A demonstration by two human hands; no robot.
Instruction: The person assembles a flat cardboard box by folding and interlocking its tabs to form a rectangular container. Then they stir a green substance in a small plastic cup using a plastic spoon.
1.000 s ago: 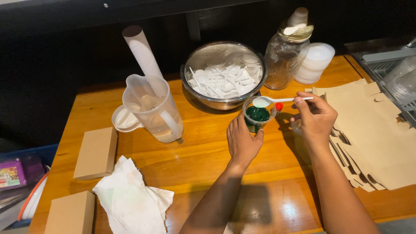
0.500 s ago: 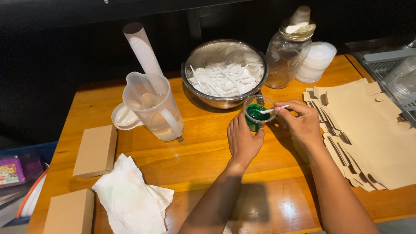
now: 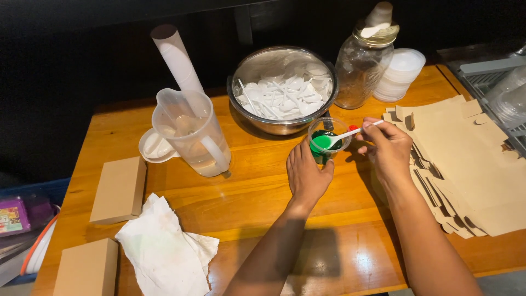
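Left hand (image 3: 307, 174) steadies cup (image 3: 327, 143) | right hand (image 3: 388, 147) dips spoon (image 3: 342, 135)

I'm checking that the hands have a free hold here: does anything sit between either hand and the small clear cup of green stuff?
Nothing visible does. The left hand grips the small clear cup directly, and the right hand holds a white spoon whose bowl is inside the cup. The metal bowl stands behind the cup.

cup (image 3: 329, 143): clear, green inside | spoon (image 3: 335, 138): white, green on bowl | table (image 3: 257, 192): orange-brown wood grain | bowl (image 3: 257, 66): silver, white spoons inside | boxes (image 3: 119, 189): tan | cloth (image 3: 164, 255): white | jug (image 3: 192, 134): clear
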